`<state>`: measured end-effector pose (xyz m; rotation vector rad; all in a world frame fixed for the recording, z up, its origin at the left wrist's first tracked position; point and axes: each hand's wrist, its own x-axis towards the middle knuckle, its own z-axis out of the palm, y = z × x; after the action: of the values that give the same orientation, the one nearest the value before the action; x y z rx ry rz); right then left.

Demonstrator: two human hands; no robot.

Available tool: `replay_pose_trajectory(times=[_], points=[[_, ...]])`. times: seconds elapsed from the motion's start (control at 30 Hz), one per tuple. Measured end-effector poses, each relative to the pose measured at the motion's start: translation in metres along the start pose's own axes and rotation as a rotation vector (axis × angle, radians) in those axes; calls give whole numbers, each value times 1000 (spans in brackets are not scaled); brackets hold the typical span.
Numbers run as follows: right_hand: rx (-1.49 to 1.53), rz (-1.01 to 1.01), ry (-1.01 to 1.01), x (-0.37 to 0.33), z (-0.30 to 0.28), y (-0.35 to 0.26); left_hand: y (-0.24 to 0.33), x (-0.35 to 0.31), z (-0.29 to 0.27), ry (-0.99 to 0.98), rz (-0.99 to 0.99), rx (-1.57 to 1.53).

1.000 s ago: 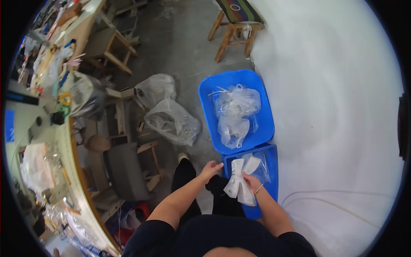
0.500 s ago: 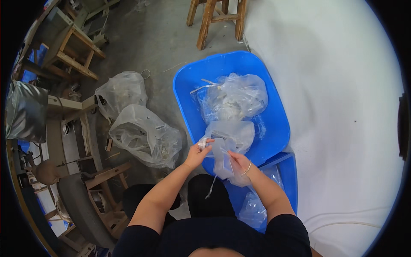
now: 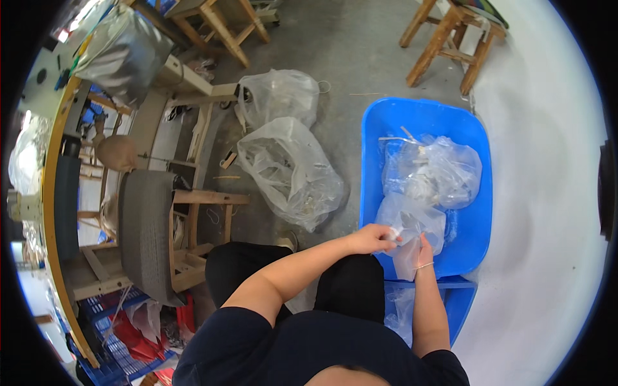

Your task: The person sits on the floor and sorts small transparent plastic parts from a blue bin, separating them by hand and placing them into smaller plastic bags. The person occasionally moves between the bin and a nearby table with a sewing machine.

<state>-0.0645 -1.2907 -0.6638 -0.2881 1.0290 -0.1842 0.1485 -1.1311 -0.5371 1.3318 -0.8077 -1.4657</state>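
Observation:
A translucent plastic bag (image 3: 409,254) hangs between my hands above the near end of a blue tub (image 3: 468,254). My left hand (image 3: 376,238) pinches whitish, crumpled plastic at the bag's left side. My right hand (image 3: 424,252), with a light bracelet at the wrist, is closed on the bag's right side, its fingers partly hidden by the film. Directly beyond my hands, another cloudy bag (image 3: 418,219) lies in the tub. Farther in, a fuller clear bag (image 3: 450,170) has pale strips sticking out at its left.
A second blue bin (image 3: 460,299) with clear plastic stands nearer me, by the white wall. Two large clear bags (image 3: 283,96) (image 3: 299,170) sit on the floor to the left. A grey-cushioned wooden seat (image 3: 148,235) is at left, a wooden stool (image 3: 444,48) far right.
The view has swung left, so the tub appears farther right. The flat, pale, layered plastic between my hands no longer shows clearly; a loose bag is spread there instead.

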Motion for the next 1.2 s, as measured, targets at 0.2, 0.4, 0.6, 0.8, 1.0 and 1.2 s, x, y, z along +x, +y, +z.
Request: replay_pose_trajectory(times=[0.2, 0.4, 0.6, 0.8, 1.0, 1.2], points=[[308, -336, 167, 63, 6, 9, 5, -6, 20, 61, -122, 359], [208, -287, 404, 70, 15, -19, -42, 3, -9, 204, -280, 863], [308, -432, 371, 80, -3, -25, -3, 13, 13, -62, -106, -198], [244, -454, 306, 94, 38, 38, 3, -13, 28, 141, -240, -435], [-326, -281, 541, 72, 0, 31, 24, 1, 20, 281, -107, -476], [-1253, -784, 855, -32, -45, 0, 20, -31, 17, 261, -247, -354]])
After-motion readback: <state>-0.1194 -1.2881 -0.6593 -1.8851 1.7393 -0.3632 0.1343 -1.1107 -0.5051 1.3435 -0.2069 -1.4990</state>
